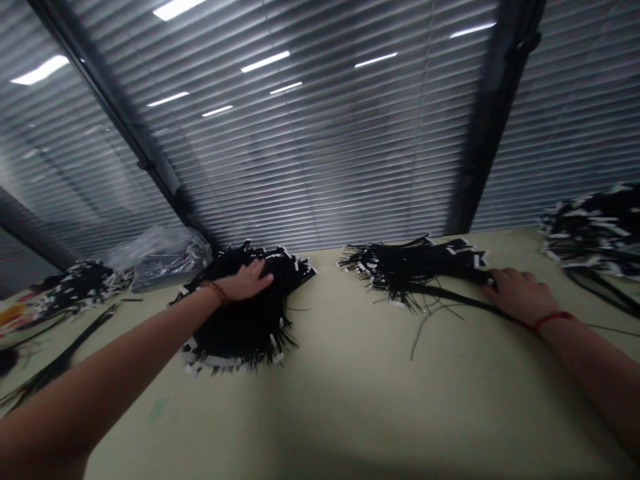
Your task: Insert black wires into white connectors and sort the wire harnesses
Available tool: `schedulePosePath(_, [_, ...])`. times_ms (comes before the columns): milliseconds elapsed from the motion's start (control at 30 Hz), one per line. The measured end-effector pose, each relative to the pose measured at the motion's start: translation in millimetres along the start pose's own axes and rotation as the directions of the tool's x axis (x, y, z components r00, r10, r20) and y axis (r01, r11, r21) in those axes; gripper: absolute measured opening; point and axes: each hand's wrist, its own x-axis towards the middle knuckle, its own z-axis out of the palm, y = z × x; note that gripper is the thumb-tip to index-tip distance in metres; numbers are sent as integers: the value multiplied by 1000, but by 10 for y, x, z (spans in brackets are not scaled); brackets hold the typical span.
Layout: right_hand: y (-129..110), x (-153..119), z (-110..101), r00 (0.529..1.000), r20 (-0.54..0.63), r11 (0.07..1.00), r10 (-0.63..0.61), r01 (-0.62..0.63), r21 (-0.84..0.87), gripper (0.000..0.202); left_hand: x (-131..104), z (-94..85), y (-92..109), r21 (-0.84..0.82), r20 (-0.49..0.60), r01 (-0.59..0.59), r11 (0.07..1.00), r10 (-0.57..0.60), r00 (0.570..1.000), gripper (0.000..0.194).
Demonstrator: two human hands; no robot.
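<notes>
Well left of the broad, rounded heap of thin black strips with white end tabs (pixel 235 333), a smaller black-and-white pile of similar strips (pixel 87 281) is being kept apart, seemingly so that the batches are not being mixed. Just beside the heap, on its left, a clear plastic bag with dark contents (pixel 167 257) is being borne by the pale yellow-green table (pixel 350 393). On the heap itself the left hand (pixel 249 280) is being rested palm down, fingers loosely spread, perhaps for steadying the slippery layers; no grip is being shown. Right of the heap, a flatter bundle of long black strips (pixel 420 263) is being touched at its far end by the right hand (pixel 523 293). Its fingers are being held partly curled, perhaps for keeping the ends together; whether any strip is being gripped cannot be told.
</notes>
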Motion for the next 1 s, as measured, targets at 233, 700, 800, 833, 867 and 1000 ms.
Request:
schedulePosePath(233, [-10,-51,-104,999,-15,998,-44,44,48,33,-113,97,219,-121,56,-78,990,85,995,62])
schedulePosePath(700, [-241,-754,-1537,875,-201,875,-441,469,118,5,-863,-444,2185,-494,-327,-743,451,695,640,69])
schedulePosePath(800, [-336,-1082,-1674,789,-168,780,-590,612,132,8,-574,5,2570,-662,-350,-670,336,653,672,98])
schedulePosePath(833, [-363,-1173,-1697,756,-176,744,-631,653,138,9,-505,133,2686,-680,-365,-666,307,646,670,102])
schedulePosePath(867, [-385,-1254,-1716,723,-194,710,-663,689,146,11,-460,237,2793,-698,-392,-665,267,635,666,99])
schedulePosePath(1000, [-425,-1469,-1783,597,-359,569,-717,799,194,22,-417,378,3070,-734,-549,-678,43,550,629,29])
